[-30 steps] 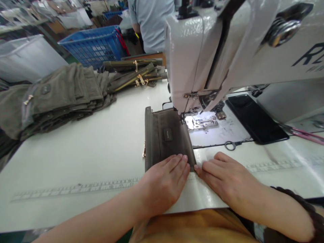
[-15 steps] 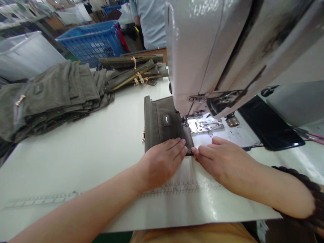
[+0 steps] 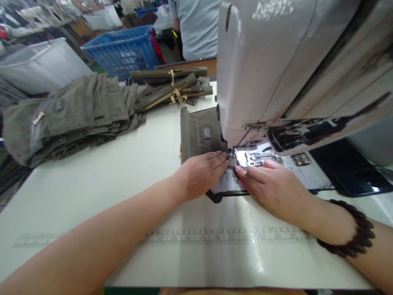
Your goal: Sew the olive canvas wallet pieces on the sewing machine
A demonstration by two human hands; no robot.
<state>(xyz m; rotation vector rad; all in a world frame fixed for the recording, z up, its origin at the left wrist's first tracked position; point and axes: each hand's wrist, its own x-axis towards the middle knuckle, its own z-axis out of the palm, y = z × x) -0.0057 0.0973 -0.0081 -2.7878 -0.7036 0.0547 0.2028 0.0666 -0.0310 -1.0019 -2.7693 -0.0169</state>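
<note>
fingers straight and together, the left hand point(image 3: 201, 174) presses flat on an olive fabric piece point(image 3: 196, 143); the right hand point(image 3: 273, 184) half-curls by its near corner, any pinch unclear. from the left hand, the piece lies toward twelve o'clock, a sewing machine point(image 3: 285, 78) at two, stacked fabric point(image 3: 86, 106) at ten.

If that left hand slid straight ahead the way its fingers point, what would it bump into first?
For the left hand, probably the metal foot of the sewing machine, just past the fingertips; the exact gap is hard to judge.
</note>
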